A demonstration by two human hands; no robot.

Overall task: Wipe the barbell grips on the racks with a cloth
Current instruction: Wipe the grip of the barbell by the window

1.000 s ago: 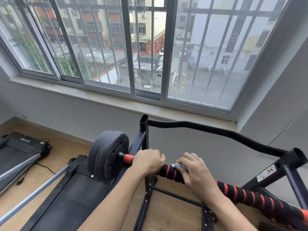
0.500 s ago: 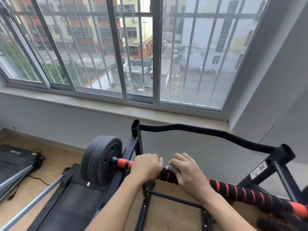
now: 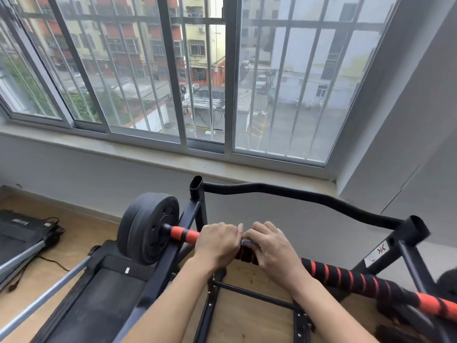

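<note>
Resting across the black rack [image 3: 197, 219], the barbell grip [image 3: 346, 276] runs from the black weight plates [image 3: 148, 233] at the left down toward the lower right corner, its foam banded red and black. We have both hands on it near the left upright. Our left hand [image 3: 217, 243] wraps the bar, fingers [image 3: 230, 231] curled over the top and clamped on the grip. Our right hand [image 3: 272, 251] sits just beside it, touching it, with fingers curled down onto the cloth [image 3: 248, 242]; only a small pale blue edge of that cloth shows between the two hands, pressed against the bar. Behind the barbell a curved black bar [image 3: 284, 193] joins the rack's two uprights. To the left a treadmill [image 3: 103, 288] stands on the wooden floor [image 3: 81, 233]. Beyond the rack a barred window [image 3: 197, 70] looks out on buildings.
</note>
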